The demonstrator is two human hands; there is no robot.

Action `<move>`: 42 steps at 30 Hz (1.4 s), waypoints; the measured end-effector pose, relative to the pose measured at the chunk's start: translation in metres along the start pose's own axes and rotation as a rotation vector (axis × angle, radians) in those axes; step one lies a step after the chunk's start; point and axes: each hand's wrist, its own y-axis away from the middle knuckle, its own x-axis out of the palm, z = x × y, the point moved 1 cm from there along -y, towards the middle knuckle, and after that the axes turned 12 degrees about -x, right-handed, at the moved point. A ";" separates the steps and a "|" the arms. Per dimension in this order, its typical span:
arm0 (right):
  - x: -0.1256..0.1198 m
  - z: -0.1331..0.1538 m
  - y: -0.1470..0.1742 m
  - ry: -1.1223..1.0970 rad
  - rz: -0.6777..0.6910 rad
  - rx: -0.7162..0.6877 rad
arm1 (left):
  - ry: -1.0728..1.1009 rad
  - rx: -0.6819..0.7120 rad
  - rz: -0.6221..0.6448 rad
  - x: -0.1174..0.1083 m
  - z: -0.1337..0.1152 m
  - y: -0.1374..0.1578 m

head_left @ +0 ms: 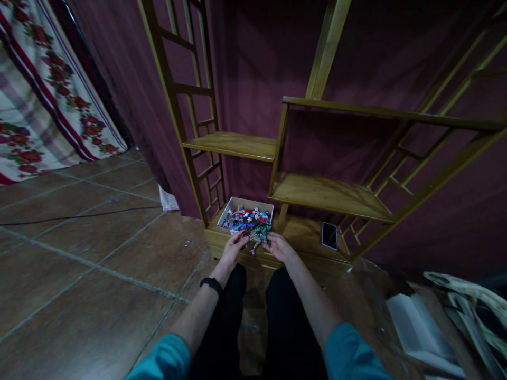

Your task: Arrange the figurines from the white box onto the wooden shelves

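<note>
While the left hand (234,247) grips the brownish side of a bundle of small toys (258,235), the right hand (278,246) grips its green side, fingers closed on the edge. The bundle hangs between both hands, just in front of a shallow box (252,202) and partly covering its near edge; its exact shapes are too small to tell. Inside the box lie many little figures (246,216) in red, blue, white and purple. A dark band (212,285) circles the left wrist. The box rests on the bottom board of a wooden shelf (303,232), with a phone (329,236) lying well to its right. Behind hangs a dark maroon curtain (245,179); to the left spreads a tiled floor (130,237).
</note>
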 end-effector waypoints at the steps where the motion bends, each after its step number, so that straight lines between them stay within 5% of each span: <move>1: 0.001 0.000 0.001 0.002 -0.003 0.003 | -0.002 0.001 -0.004 0.000 0.000 0.000; 19: 0.003 0.001 0.001 0.002 -0.149 -0.068 | 0.037 -0.083 0.011 0.001 0.002 -0.001; 28: 0.004 -0.001 0.001 -0.034 -0.220 -0.101 | -0.133 -0.063 0.204 0.006 0.005 0.001; 42: 0.006 -0.003 0.004 0.064 -0.132 -0.030 | -0.149 0.008 0.058 0.002 0.003 0.000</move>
